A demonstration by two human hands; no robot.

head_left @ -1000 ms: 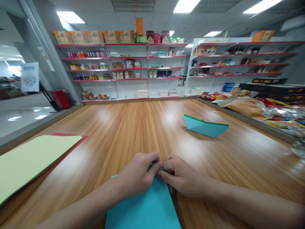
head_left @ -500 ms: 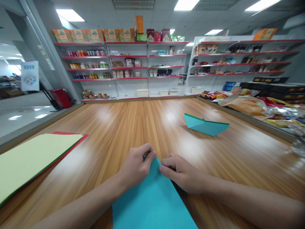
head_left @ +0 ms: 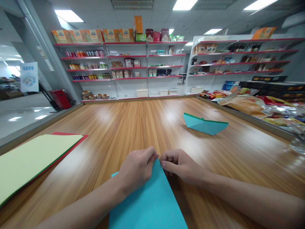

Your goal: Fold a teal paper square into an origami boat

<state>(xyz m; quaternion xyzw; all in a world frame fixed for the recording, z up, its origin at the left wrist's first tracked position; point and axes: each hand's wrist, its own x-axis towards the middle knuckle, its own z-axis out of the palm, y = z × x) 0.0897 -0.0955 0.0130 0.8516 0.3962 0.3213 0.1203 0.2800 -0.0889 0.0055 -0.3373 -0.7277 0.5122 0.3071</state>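
Note:
A sheet of blue paper [head_left: 150, 203] lies before me on the wooden table, running out of view at the bottom. My left hand [head_left: 139, 165] is closed on its far corner, thumb and fingers pinched together and covering part of the left side. At the right edge near that same corner, my right hand [head_left: 178, 165] has its fingers curled with the thumb at the paper; its fingertips are partly hidden. Farther off to the right rests a folded paper boat [head_left: 205, 124], blue with a green upper rim, touched by neither hand.
Several sheets of coloured paper [head_left: 35, 156], pale yellow on top with green and red below, lie at the left. Packaged snacks [head_left: 247, 105] and black boxes [head_left: 274, 89] line the right side. Stocked shelves [head_left: 128, 68] stand behind the table's raised far edge [head_left: 140, 98].
The blue paper's far corner shifted left and its body swung right, then back. My right hand moved slightly away from the left hand, then close to it again. The boat stayed put.

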